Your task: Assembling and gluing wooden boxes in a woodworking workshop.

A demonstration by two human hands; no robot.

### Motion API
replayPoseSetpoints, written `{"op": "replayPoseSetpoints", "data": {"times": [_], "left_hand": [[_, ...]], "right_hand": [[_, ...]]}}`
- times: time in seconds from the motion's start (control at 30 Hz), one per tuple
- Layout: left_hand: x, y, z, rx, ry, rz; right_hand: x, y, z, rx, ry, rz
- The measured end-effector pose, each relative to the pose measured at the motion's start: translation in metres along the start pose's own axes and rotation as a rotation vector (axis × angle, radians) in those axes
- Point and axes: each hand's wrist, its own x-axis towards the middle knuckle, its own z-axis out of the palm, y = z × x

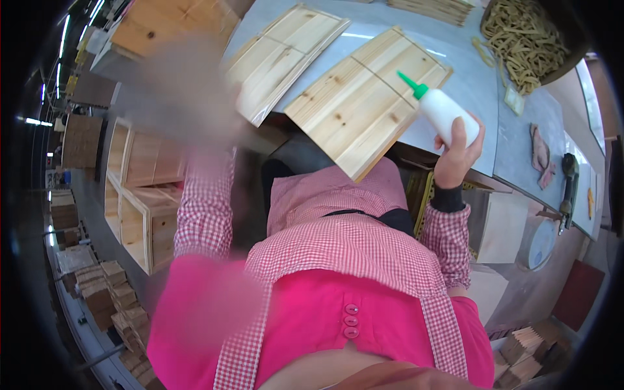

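My right hand [460, 153] is closed around a white squeeze bottle [447, 117] with a green nozzle. The bottle tilts so that its tip points up and left, over the far right part of a wooden slat panel [354, 107]. This panel has a dark groove across it and overhangs the table's near edge toward my lap. A second slat panel [279, 55] lies to its left at an angle. My left hand [211, 107] is near that panel's left end; a grey blur covers it, so its fingers cannot be made out.
A container of tan bands [526, 42] stands at the table's far right. Beyond the panels is a stack of thin wood pieces [432, 10]. Wooden boxes [146, 201] stand at my left. A crumpled cloth [539, 156] and a dark tool [569, 188] lie on the right.
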Motion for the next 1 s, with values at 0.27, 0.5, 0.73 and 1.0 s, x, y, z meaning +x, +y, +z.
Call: {"op": "replayPoseSetpoints", "data": {"times": [0.27, 0.5, 0.73, 1.0], "left_hand": [[-0.073, -0.033, -0.041, 0.192, 0.180, -0.209], [-0.121, -0.120, 0.031, -0.009, -0.171, -0.432], [-0.114, -0.131, 0.098, -0.164, -0.290, -0.390], [-0.105, -0.144, 0.119, -0.275, -0.278, -0.385]], "right_hand": [[0.072, 0.047, 0.018, -0.331, -0.106, -0.098], [0.081, 0.071, 0.066, -0.538, -0.281, -0.333], [0.083, 0.045, 0.039, -0.663, -0.415, -0.527], [0.042, 0.000, -0.049, -0.780, -0.361, -0.512]]}}
